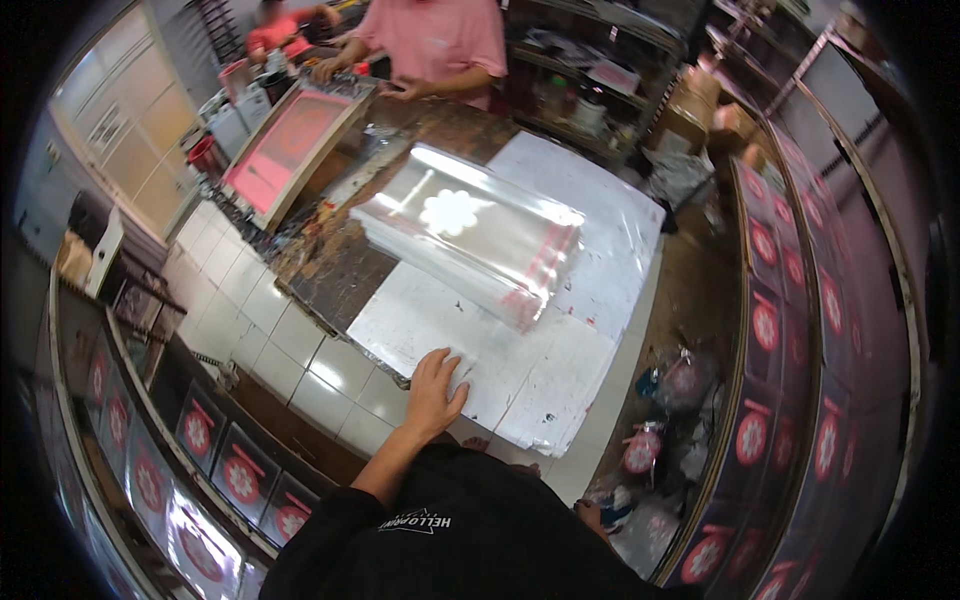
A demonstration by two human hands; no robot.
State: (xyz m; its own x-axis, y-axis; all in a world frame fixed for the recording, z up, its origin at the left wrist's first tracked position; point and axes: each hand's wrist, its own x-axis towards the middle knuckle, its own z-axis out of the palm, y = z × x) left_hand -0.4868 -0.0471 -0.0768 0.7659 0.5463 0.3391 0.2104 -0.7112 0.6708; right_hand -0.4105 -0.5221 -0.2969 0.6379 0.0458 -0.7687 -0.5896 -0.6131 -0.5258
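My left hand [434, 388] lies flat, fingers apart, on the near edge of a white sheet [470, 330] that covers the worktable. It holds nothing. Beyond it a stack of clear plastic bags [470, 235] with red strips along one edge rests on the sheet, a white flower print showing on the top bag. My right hand is mostly hidden below my black shirt; only a small part shows at the lower middle [590, 515], and its fingers cannot be made out.
A person in a pink shirt [440, 40] stands at the far side by a framed printing screen [290, 145]. Racks of printed bags [760, 330] with red and white flowers run along the right and lower left [215, 450]. Boxes sit at the back right.
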